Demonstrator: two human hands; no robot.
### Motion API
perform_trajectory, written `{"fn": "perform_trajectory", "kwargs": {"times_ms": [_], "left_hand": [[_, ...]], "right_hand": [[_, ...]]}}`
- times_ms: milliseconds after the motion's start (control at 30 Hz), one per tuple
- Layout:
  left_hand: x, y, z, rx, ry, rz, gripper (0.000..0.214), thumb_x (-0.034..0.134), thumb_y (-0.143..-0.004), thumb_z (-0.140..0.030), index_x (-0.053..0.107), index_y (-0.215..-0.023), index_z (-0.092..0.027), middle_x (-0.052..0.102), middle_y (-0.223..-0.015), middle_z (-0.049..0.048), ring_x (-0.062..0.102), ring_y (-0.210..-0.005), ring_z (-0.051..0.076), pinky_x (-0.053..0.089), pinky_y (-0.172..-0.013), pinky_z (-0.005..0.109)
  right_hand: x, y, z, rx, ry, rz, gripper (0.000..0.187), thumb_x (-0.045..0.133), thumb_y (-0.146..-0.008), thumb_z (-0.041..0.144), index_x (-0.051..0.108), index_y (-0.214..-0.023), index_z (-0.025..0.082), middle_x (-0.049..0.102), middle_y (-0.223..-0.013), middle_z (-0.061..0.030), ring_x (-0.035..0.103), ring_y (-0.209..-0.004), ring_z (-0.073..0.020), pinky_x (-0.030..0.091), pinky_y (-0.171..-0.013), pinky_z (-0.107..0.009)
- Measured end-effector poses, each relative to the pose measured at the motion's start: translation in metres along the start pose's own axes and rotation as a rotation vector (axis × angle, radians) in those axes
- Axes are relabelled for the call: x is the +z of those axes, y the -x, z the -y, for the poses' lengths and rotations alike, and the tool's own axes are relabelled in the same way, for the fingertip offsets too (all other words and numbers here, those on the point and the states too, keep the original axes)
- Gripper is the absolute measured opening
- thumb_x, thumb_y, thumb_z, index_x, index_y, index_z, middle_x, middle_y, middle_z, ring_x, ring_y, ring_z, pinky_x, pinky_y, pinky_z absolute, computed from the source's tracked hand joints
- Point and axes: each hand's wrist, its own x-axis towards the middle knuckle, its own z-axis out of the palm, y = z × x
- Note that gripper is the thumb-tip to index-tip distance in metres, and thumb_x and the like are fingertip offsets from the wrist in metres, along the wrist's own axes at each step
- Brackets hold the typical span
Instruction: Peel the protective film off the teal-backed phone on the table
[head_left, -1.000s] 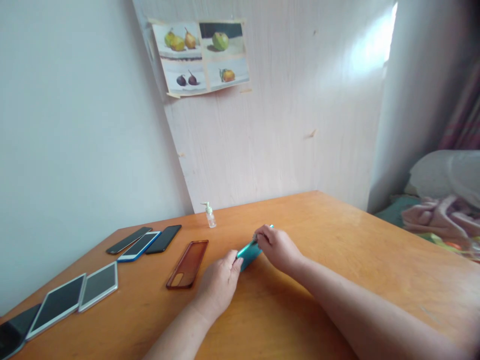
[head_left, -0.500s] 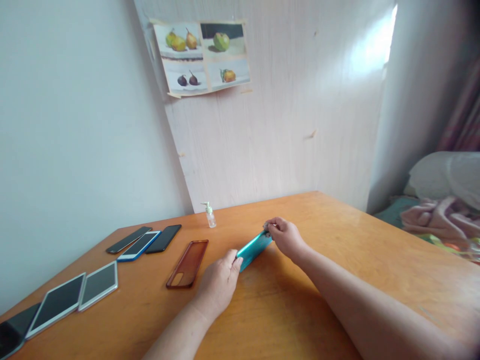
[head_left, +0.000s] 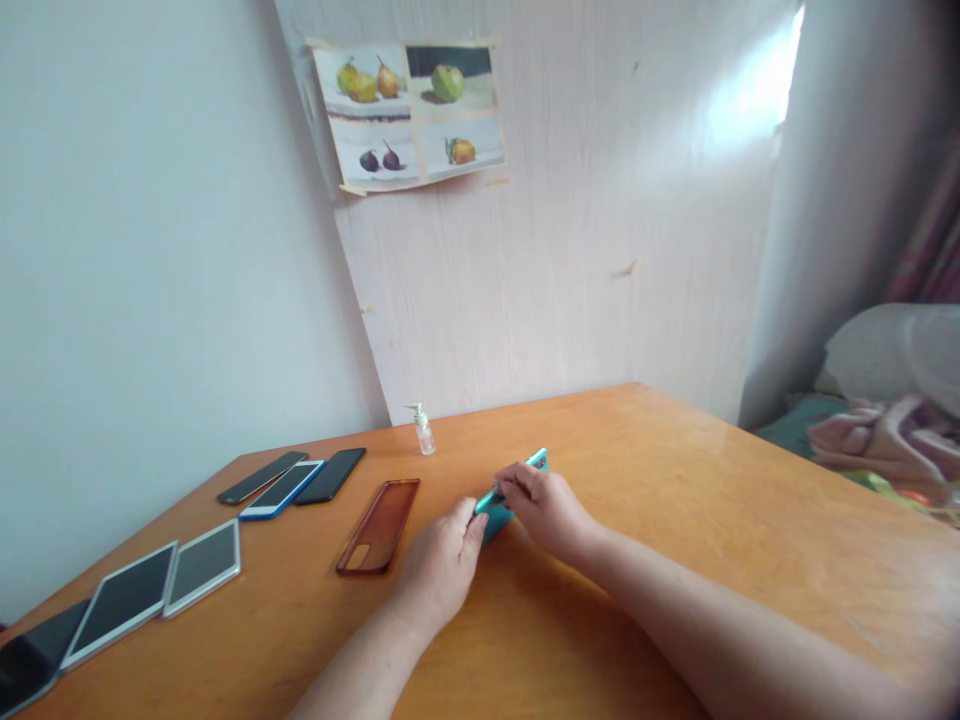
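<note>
A teal phone (head_left: 496, 524) is tilted up on its long edge above the table, its camera corner showing at the far end. My left hand (head_left: 444, 562) grips its near end between thumb and fingers. Pinched in the fingertips of my right hand (head_left: 551, 508) is a small crumpled greyish-white wipe (head_left: 496, 487), mostly hidden, pressed to the phone's upper edge about midway along. To the left of my left hand lies a reddish-brown clear phone case (head_left: 380, 527), flat on the table.
A small clear pump bottle (head_left: 424, 436) stands near the back edge of the wooden table (head_left: 750, 560). Along the left lie several phones, among them a blue-edged one (head_left: 282, 490), a black one (head_left: 331, 475) and a white-framed one (head_left: 202, 567). Bedding (head_left: 885, 440) lies beyond the right edge.
My right hand has slid with the wipe along the phone's upper edge, from the far corner toward my left hand. My left hand keeps its hold, and the view has shifted slightly.
</note>
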Motion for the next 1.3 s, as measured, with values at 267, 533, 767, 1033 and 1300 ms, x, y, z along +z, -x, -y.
{"fn": "perform_trajectory", "kwargs": {"times_ms": [267, 533, 767, 1033, 1300], "left_hand": [[0.001, -0.001, 0.001, 0.010, 0.043, 0.012, 0.023, 0.034, -0.100, -0.035, 0.054, -0.099, -0.023, 0.067, -0.083, 0.0042, 0.062, -0.073, 0.018, 0.036, -0.062, 0.024], [-0.002, 0.000, -0.003, -0.002, -0.026, 0.027, 0.028, 0.032, -0.100, -0.041, 0.049, -0.087, -0.023, 0.058, -0.069, -0.0008, 0.056, -0.063, 0.016, 0.032, -0.058, 0.024], [-0.001, 0.000, -0.001, 0.007, -0.016, 0.013, 0.029, 0.032, -0.100, -0.042, 0.050, -0.086, -0.024, 0.058, -0.069, -0.0013, 0.056, -0.062, 0.015, 0.032, -0.058, 0.024], [-0.002, 0.000, -0.005, -0.001, -0.006, 0.015, 0.029, 0.031, -0.100, -0.041, 0.049, -0.086, -0.024, 0.059, -0.070, -0.0008, 0.057, -0.064, 0.016, 0.033, -0.059, 0.024], [0.001, 0.000, 0.001, 0.019, 0.066, 0.020, 0.024, 0.035, -0.100, -0.035, 0.055, -0.100, -0.023, 0.067, -0.082, 0.0044, 0.062, -0.073, 0.018, 0.036, -0.061, 0.024]], "right_hand": [[0.013, 0.013, 0.015, -0.035, 0.084, 0.087, 0.020, 0.051, -0.092, 0.035, 0.068, -0.094, 0.026, 0.071, -0.080, 0.0002, 0.063, -0.074, -0.0146, 0.044, -0.067, -0.023], [-0.018, -0.017, -0.016, 0.248, -0.061, -0.137, 0.016, 0.057, -0.081, 0.035, 0.065, -0.080, 0.022, 0.063, -0.064, 0.0008, 0.057, -0.061, -0.0138, 0.041, -0.057, -0.023], [-0.032, -0.032, -0.033, 0.385, -0.217, -0.218, 0.021, 0.051, -0.081, 0.036, 0.059, -0.088, 0.018, 0.055, -0.057, 0.0024, 0.050, -0.048, -0.0107, 0.034, -0.043, -0.020], [-0.021, -0.022, -0.025, 0.246, -0.185, -0.147, 0.019, 0.055, -0.080, 0.037, 0.063, -0.082, 0.019, 0.057, -0.059, 0.0034, 0.052, -0.054, -0.0118, 0.039, -0.051, -0.022], [0.016, 0.012, 0.010, -0.051, 0.080, 0.089, 0.018, 0.048, -0.091, 0.032, 0.064, -0.091, 0.024, 0.069, -0.078, 0.0007, 0.062, -0.073, -0.0141, 0.042, -0.066, -0.023]]}}
